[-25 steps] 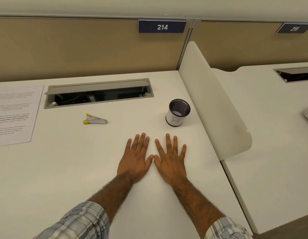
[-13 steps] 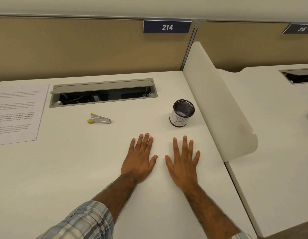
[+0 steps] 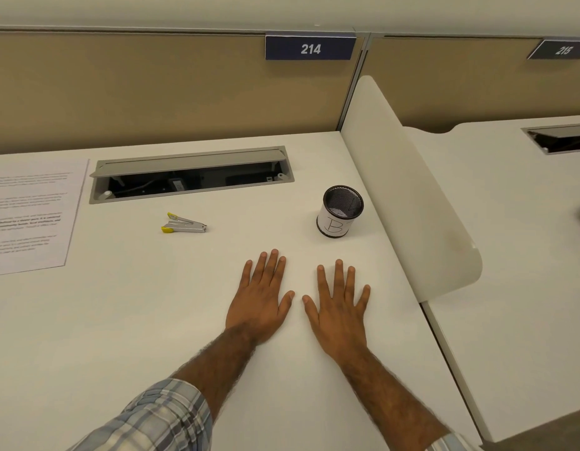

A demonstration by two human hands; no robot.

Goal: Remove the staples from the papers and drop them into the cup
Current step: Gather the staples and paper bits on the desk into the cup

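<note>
Resting flat and spread, left hand point(image 3: 259, 299) and right hand point(image 3: 340, 309) have been parted slightly; staple remover point(image 3: 184, 223) not yet taken up.

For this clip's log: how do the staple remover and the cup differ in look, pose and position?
The staple remover lies flat; the cup stands upright. The staple remover is silver with yellow tips; the cup is black mesh with a white label. The staple remover sits well to the left of the cup. Both rest on the desk, untouched.
</note>
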